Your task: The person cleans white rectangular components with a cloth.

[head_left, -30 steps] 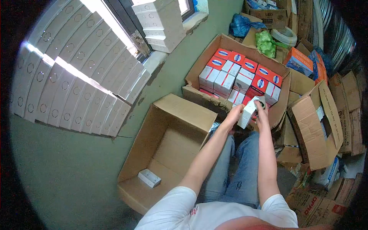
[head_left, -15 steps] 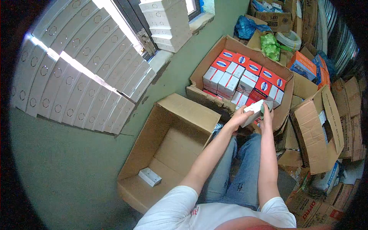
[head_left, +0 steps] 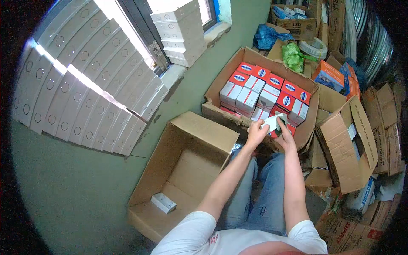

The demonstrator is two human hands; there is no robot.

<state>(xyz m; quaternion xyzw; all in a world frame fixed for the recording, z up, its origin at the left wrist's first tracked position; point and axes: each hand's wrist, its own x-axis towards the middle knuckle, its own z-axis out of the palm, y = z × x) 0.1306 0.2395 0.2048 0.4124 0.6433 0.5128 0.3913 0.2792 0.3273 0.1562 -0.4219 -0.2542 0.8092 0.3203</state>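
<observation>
My left hand (head_left: 256, 134) and my right hand (head_left: 285, 137) are closed on the two ends of a small white box (head_left: 274, 120), held above the near edge of a carton (head_left: 221, 114). A dark green patch shows by my right fingers; what it is I cannot make out. Inside that carton stand several red-and-white boxes (head_left: 247, 98) in rows, some with a blue oval label. To the left, a large open carton (head_left: 199, 134) has one white rectangular box (head_left: 163, 203) lying on its bottom.
White panels with round marks (head_left: 85, 85) lean on the green wall by the window. A white stack (head_left: 180, 38) stands on the sill. At right are opened cartons (head_left: 346, 144), a green plastic bag (head_left: 293, 57), orange-blue boxes (head_left: 328, 76) and coiled tubing (head_left: 313, 49).
The view has shifted slightly. The white box is tilted differently between my hands, and my right fingers have curled further around its end.
</observation>
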